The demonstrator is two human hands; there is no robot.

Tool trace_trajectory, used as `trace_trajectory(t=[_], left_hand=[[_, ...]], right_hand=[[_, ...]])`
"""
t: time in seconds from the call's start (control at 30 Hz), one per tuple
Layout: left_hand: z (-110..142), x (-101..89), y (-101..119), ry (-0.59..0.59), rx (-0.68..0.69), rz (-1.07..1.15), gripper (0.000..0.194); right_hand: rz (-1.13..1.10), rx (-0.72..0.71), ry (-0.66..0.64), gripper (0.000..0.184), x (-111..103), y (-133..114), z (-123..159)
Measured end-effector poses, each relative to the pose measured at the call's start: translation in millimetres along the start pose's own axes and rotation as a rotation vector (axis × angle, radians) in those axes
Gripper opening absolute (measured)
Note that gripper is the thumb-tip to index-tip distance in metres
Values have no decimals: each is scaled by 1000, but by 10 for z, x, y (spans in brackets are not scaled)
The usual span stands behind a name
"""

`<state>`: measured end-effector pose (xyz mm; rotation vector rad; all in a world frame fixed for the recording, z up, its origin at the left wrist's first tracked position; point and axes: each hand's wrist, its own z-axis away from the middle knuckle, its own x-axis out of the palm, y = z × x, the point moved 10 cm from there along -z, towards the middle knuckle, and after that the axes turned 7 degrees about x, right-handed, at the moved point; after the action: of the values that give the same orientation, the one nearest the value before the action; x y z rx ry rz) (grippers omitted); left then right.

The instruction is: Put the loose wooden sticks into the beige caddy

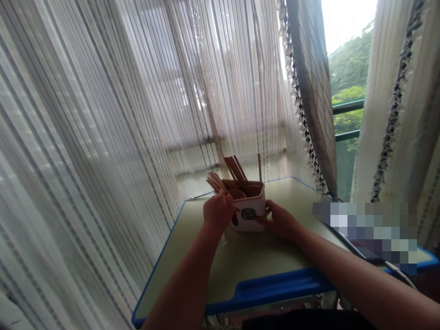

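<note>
A white utensil holder (252, 223) with a brown rim and compartments stands upright on the desk. Several dark brown chopsticks (234, 168) lean to the left out of its back, and a single stick (259, 167) rises at its right corner. My left hand (217, 210) is closed around a bundle of thin, light sticks, probably chopsticks (213, 180), at the holder's front left. Something clear, like plastic wrapping (224, 239), shows below that hand. With thumb at the front and fingers along the side, my right hand (277, 219) grips the holder's right side.
The pale desk top (254, 256) has a blue edge (275, 286) with a raised front lip. Striped sheer curtains (103, 114) hang close behind and to the left. At the right, a blurred-out patch (374, 238) covers something on the desk, with a white cable (400, 271) beside it.
</note>
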<state>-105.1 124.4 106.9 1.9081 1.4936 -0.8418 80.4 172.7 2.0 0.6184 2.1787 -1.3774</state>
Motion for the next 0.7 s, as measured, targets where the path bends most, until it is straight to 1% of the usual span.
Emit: trace_trajectory(t=[0.07, 0.23, 0.33, 0.43, 0.5, 0.53, 0.6, 0.7], left_hand=[[-2, 5, -17, 0, -6, -9, 35], [-5, 20, -151, 21, -111, -16, 45], [10, 13, -186, 52, -115, 13, 49], [28, -20, -219, 107, -110, 43, 45], [36, -3, -297, 118, -157, 62, 38], [38, 33, -352, 102, -195, 67, 35], [42, 173, -469, 12, -269, 66, 35], [80, 500, -591, -220, -305, 46, 46]], right_hand=[[-2, 9, -6, 48, 4, -6, 4], [-30, 9, -19, 44, 1, -36, 10], [-43, 14, -25, 44, 3, -33, 4], [-29, 12, -10, 43, -3, -28, -2], [-6, 9, 9, 42, -16, -27, -3], [8, 11, 19, 42, -25, -25, -3], [36, 21, 39, 42, -47, -20, -3], [55, 44, 62, 42, -87, -9, -4]])
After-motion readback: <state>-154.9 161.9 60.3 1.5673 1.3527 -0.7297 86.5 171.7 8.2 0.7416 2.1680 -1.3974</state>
